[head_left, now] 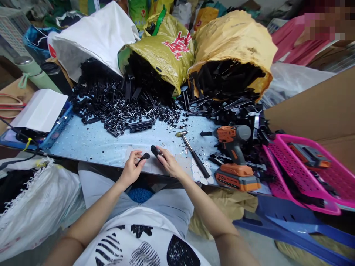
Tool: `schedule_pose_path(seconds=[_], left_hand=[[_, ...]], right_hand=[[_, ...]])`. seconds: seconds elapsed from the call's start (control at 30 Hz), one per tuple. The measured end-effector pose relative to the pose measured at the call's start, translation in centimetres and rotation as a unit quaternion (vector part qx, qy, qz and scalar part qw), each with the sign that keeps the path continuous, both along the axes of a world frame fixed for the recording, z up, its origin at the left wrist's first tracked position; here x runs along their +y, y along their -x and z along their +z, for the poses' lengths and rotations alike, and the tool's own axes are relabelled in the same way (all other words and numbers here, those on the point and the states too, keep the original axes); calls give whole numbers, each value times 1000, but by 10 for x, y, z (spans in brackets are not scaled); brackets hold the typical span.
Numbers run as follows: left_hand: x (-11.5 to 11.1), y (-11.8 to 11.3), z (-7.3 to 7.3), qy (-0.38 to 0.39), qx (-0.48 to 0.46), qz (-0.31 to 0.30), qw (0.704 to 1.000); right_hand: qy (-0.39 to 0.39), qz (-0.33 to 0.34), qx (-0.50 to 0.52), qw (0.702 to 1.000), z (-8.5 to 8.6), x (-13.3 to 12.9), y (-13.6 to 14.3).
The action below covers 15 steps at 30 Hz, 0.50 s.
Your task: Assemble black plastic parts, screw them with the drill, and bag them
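Observation:
My left hand (133, 166) is closed around a small black plastic part (145, 156) with a rounded end, just above the front edge of the table. A little to its right, my right hand (168, 162) grips another black plastic part (155, 150), longer and also round-ended. The two parts are close but apart. Below them lies a pale board (180, 164) on the blue tabletop. A small hammer (194, 153) with a black handle rests right of my right hand, beside white discs (200, 172). What the parts are exactly, I cannot tell.
Loose black parts and pins (122, 111) are heaped along the back, before white (97, 33), olive (161, 51) and yellow (233, 40) sacks. An orange cordless drill (233, 147) stands at the right, near pink baskets (305, 173). A blue basket (59, 127) sits at the left.

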State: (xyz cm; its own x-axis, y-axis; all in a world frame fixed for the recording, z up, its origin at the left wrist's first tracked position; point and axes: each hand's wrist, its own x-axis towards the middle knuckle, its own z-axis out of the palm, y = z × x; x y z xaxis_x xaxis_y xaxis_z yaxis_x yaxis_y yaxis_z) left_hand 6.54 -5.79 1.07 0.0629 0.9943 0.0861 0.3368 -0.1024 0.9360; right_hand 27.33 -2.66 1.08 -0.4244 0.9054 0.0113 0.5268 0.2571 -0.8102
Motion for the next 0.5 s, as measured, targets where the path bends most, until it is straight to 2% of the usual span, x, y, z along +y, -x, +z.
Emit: schedule_pose_path(seconds=[0.1, 0.17, 0.23, 0.4, 0.5], left_hand=[[1, -5, 9, -2, -21, 2, 1000], [2, -3, 17, -32, 7, 0, 999], [4, 0, 23, -70, 45, -6, 997], [7, 4, 28, -118, 103, -18, 987], [8, -4, 26, -168, 91, 16, 982]], right_hand=[[137, 13, 177, 975, -6, -1, 21], [172, 37, 235, 956, -7, -1, 26], [160, 49, 238, 957, -5, 1, 24], [65, 70, 145, 985, 6, 7, 15], [35, 49, 144, 988, 4, 2, 24]])
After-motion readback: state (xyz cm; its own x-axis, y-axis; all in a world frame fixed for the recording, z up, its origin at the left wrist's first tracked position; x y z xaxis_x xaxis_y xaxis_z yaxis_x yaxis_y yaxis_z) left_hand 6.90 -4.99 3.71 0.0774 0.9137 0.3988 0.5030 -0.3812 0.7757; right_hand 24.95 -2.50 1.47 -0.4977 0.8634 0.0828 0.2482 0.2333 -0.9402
